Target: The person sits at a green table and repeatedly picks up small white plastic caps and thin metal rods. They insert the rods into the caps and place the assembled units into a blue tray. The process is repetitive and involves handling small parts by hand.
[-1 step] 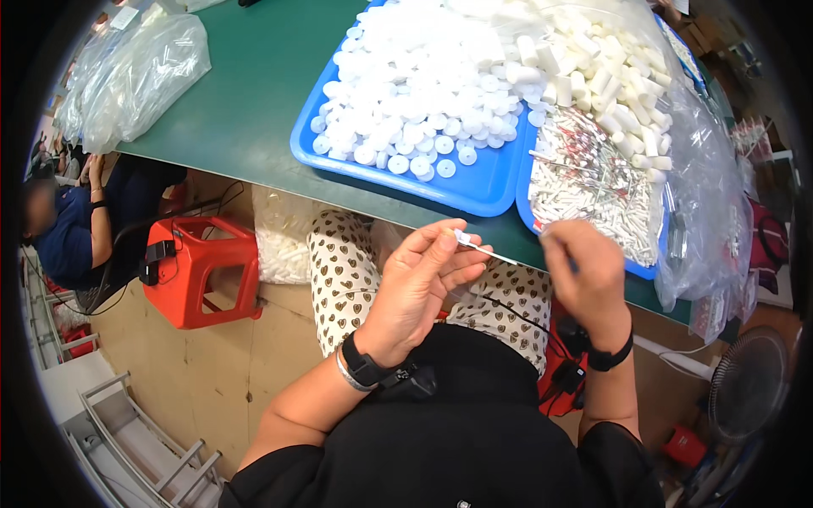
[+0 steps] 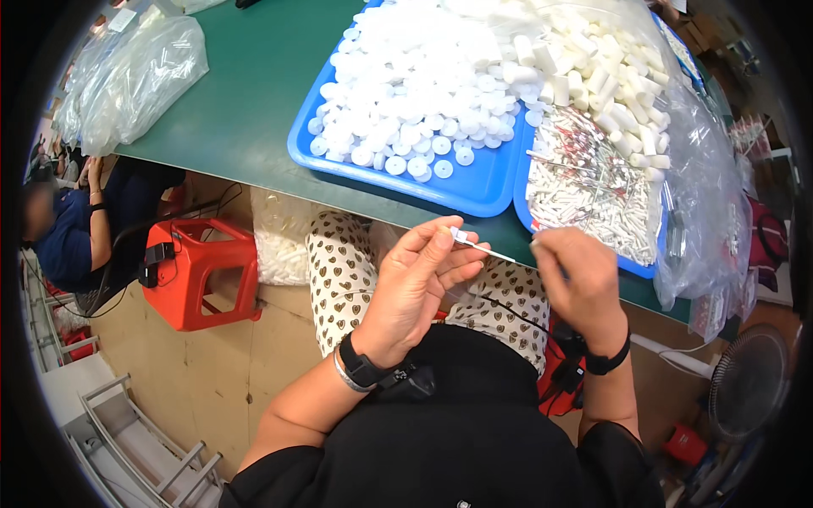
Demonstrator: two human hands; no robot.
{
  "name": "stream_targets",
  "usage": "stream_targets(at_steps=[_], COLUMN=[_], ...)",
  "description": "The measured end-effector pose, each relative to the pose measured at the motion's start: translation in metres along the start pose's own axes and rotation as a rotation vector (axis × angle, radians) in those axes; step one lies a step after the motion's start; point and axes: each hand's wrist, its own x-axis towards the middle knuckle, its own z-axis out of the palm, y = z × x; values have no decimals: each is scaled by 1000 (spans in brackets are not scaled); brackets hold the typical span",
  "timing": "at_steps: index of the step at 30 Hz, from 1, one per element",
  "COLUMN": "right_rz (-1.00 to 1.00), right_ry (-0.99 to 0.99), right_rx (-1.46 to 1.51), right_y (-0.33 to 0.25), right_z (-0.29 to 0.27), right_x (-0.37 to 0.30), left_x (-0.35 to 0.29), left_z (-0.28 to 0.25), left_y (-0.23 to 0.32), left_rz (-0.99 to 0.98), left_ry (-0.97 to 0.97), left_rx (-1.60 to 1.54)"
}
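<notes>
My left hand (image 2: 415,284) pinches a thin white stick (image 2: 491,251) by its thicker white end, between thumb and forefinger. The other fingers curl loosely below, and the stick's thin end points right, toward my other hand. Just right of that tip, my right hand (image 2: 584,275) is closed with thumb and forefinger together; what they hold, if anything, is too small to make out. Beyond both hands, a blue tray (image 2: 478,200) carries a heap of small white discs (image 2: 415,110). Beside it, another blue tray (image 2: 522,203) holds white sticks, some with red parts (image 2: 593,182), and cream-coloured foam cylinders (image 2: 605,68).
The green table's (image 2: 229,110) front edge runs just past my knees. Clear plastic bags lie at the far left (image 2: 144,76) and along the right tray (image 2: 703,178). A red stool (image 2: 195,271) and a seated person (image 2: 68,220) are at the left; a fan (image 2: 749,381) stands right.
My right hand has shifted slightly left and down, with its fingertips lower beside the stick's tip. My left hand keeps its pinch, almost unmoved.
</notes>
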Motion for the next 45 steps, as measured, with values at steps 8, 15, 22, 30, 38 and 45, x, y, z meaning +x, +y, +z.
stream_targets(at_steps=[8,15,22,30,38,45], right_rz=[-3,34,896,380,398,510], right_ry=[-69,-43,-490,-160,-68,146], right_rx=[-3,179,1146,169,-537,-432], right_y=[-11,-12,-16,15,123,116], right_z=[1,14,2,-31,-52,-57], right_x=[-7,-9,-2,25,38,38], left_x=[4,0,-2,-1,-2,-3], left_z=[3,5,4,5,-9,-1], left_y=[-6,-12,-18,-13,-21,-13], left_rz=[12,9,-134,-119,-279,-234], left_ry=[-8,-32,-164,-75,-142,-149], left_rx=[11,144,73,5,-69,79])
